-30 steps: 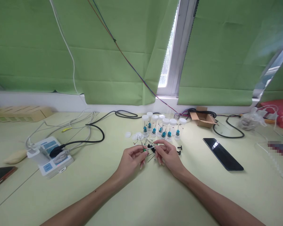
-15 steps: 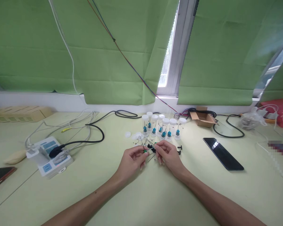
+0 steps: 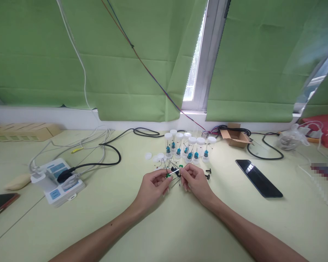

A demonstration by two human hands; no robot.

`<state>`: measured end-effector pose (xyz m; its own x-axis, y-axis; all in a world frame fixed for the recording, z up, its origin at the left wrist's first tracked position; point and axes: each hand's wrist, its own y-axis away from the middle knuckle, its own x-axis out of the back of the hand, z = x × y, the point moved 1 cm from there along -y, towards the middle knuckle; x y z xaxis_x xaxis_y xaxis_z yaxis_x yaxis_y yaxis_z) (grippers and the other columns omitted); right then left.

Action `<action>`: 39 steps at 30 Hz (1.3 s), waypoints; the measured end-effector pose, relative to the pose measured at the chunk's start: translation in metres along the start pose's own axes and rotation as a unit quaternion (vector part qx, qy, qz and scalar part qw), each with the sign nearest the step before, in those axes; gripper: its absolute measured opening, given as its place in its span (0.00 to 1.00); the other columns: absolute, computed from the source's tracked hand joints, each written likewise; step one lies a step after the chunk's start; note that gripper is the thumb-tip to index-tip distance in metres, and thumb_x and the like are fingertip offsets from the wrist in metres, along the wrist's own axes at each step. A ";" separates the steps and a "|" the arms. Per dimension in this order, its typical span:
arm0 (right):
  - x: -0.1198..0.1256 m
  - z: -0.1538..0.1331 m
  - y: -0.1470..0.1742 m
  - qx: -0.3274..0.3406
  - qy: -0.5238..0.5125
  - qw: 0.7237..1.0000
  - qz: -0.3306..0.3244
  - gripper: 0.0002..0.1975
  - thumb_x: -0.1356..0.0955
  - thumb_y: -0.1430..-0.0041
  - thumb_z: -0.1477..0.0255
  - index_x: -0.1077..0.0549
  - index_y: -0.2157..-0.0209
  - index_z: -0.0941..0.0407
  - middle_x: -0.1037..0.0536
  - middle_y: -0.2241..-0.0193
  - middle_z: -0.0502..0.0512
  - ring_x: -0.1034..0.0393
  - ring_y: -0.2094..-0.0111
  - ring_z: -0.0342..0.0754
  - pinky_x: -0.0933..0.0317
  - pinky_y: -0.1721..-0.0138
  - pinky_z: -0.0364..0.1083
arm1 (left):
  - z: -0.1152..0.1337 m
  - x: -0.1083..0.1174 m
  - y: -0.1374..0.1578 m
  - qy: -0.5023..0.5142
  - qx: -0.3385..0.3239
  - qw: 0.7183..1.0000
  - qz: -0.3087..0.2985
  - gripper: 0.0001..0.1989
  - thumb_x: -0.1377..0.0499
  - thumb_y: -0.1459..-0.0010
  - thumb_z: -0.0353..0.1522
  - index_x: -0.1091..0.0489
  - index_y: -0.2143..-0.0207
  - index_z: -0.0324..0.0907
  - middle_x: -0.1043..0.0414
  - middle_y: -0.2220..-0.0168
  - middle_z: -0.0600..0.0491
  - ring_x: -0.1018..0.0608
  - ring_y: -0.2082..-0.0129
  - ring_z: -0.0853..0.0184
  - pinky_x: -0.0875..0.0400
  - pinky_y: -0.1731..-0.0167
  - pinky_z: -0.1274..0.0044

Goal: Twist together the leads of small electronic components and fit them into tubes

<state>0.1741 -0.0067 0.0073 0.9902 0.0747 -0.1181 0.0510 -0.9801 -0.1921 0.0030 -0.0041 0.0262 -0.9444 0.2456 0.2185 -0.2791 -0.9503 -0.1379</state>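
Observation:
My left hand (image 3: 152, 185) pinches a small green part (image 3: 168, 175) with a thin bent wire rising from it. Between the fingertips of my right hand (image 3: 196, 182) is a slim metal rod (image 3: 175, 171), whose far end reaches the green part. Behind the fingers lie loose wires and small black pieces (image 3: 176, 169), partly hidden. Another green bit (image 3: 180, 166) shows at the right fingertips. Two black pieces with round heads, one a thumbscrew-like piece (image 3: 207, 177), lie right of my right hand. Several clear white-capped vials (image 3: 196, 150) holding blue parts stand just beyond.
White caps (image 3: 148, 156) lie left of the vials. A power strip (image 3: 64, 185) with plugs and cables is at left, a dark phone (image 3: 258, 178) at right. An open cardboard box (image 3: 236, 139) and black cables (image 3: 273, 158) sit at the back, below green blinds (image 3: 142, 83).
The rod in my right hand has shifted slightly and now catches more light. A green bit shows more plainly by the right fingertips. Both hands stay nearly in place.

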 end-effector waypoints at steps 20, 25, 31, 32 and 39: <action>0.001 0.001 0.000 -0.019 0.013 1.000 -0.003 0.17 0.33 0.40 0.62 0.39 0.78 0.55 0.34 0.88 0.43 0.43 0.88 0.38 0.48 0.85 0.38 | -0.006 0.000 0.003 -0.119 -0.113 0.986 0.022 0.10 0.40 0.43 0.35 0.23 0.62 0.40 0.25 0.71 0.51 0.28 0.75 0.70 0.31 0.72 0.77; -0.001 -0.002 0.000 -0.019 0.010 1.000 -0.004 0.18 0.32 0.41 0.59 0.38 0.77 0.55 0.34 0.87 0.43 0.43 0.88 0.37 0.48 0.85 0.38 | -0.004 0.000 0.002 -0.055 -0.049 0.997 0.002 0.10 0.40 0.43 0.37 0.25 0.63 0.40 0.31 0.79 0.56 0.33 0.81 0.73 0.37 0.78 0.79; -0.001 -0.002 0.000 -0.004 0.007 1.000 -0.009 0.18 0.33 0.40 0.57 0.36 0.75 0.55 0.34 0.86 0.43 0.43 0.87 0.38 0.48 0.85 0.39 | 0.002 0.000 0.000 0.019 0.000 1.000 -0.016 0.11 0.39 0.44 0.38 0.27 0.65 0.39 0.35 0.82 0.57 0.35 0.82 0.72 0.38 0.79 0.79; -0.001 -0.002 0.000 -0.004 0.008 1.000 -0.007 0.18 0.33 0.40 0.56 0.35 0.73 0.55 0.33 0.85 0.43 0.43 0.87 0.38 0.48 0.85 0.39 | 0.001 0.000 -0.001 0.028 0.004 1.000 -0.013 0.12 0.39 0.44 0.39 0.27 0.65 0.39 0.35 0.82 0.58 0.34 0.82 0.72 0.38 0.79 0.79; -0.001 -0.004 0.001 -0.013 0.009 1.000 -0.011 0.16 0.33 0.41 0.55 0.32 0.65 0.54 0.31 0.83 0.44 0.41 0.87 0.39 0.48 0.85 0.39 | -0.002 0.002 -0.004 0.083 0.033 0.996 -0.008 0.13 0.36 0.47 0.38 0.27 0.63 0.38 0.34 0.81 0.57 0.33 0.82 0.72 0.36 0.79 0.78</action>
<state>0.1737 -0.0083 0.0115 0.9909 0.0930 -0.0971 0.0757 -0.9827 -0.1691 0.0021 0.0009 0.0253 -0.9570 0.2847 0.0561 -0.2883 -0.9550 -0.0705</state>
